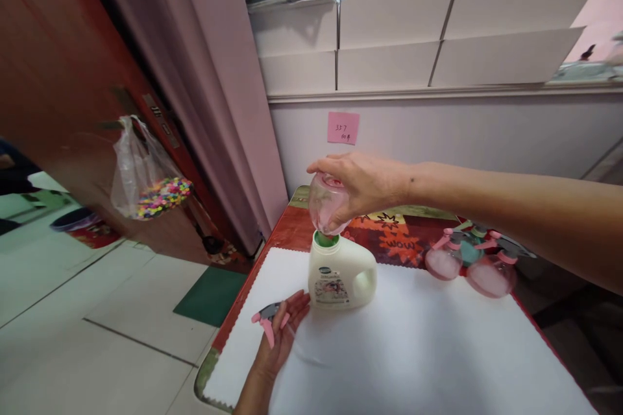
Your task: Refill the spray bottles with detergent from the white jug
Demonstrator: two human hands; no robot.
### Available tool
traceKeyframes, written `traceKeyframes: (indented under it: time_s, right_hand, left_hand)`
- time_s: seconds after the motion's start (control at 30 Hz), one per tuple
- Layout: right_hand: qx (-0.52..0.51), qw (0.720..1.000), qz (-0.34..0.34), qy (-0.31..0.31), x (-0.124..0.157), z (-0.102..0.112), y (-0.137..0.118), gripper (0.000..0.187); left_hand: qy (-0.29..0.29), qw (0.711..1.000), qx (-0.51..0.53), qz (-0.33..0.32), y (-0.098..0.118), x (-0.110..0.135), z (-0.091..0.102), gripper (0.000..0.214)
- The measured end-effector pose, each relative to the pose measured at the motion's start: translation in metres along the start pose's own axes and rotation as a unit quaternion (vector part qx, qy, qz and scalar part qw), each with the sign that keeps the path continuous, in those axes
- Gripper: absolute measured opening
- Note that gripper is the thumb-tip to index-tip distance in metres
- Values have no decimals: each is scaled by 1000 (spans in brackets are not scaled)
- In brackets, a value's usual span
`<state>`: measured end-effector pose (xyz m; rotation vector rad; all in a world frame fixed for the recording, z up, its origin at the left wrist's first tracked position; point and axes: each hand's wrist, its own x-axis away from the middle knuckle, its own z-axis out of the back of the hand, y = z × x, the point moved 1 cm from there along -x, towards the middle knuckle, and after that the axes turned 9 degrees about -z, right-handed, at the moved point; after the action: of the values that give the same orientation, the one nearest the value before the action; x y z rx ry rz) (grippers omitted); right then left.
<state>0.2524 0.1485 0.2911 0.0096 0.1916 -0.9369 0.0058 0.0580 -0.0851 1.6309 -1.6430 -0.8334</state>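
My right hand (357,183) grips a clear pink bottle (322,207) turned upside down. Its neck points into the green-rimmed mouth of a cream-coloured detergent jug (335,275), which stands upright on the white sheet. Low beside the jug, my left hand (288,324) lies palm up with a grey and pink spray trigger head (269,319) held by its curled fingers. A thin clear tube trails from the trigger head over the sheet. The fingertips of this hand are close to the jug's base; whether they touch it I cannot tell.
Several spray bottles (491,275) with pink triggers stand at the table's right back. A white sheet (413,356) covers most of the red table. On the wall is a pink note (343,128). A plastic bag of colourful pieces (163,198) hangs from the door handle at left.
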Motion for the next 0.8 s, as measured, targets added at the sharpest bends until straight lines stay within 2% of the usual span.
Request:
traceKeyframes:
  time_s: [0.23, 0.43, 0.57, 0.8]
  right_hand:
    - [10, 1000, 5, -2, 0, 2, -2, 87]
    - [17, 1000, 3, -7, 0, 3, -4, 92]
    - [15, 1000, 4, -8, 1, 3, -4, 89]
    - [-17, 1000, -9, 11, 5, 2, 8, 85]
  left_hand:
    - [4, 1000, 6, 20, -3, -1, 3, 51]
    - [1, 1000, 7, 14, -6, -3, 6, 53]
    - [0, 1000, 16, 15, -9, -4, 10, 51]
    - [-7, 1000, 6, 14, -11, -5, 12, 53]
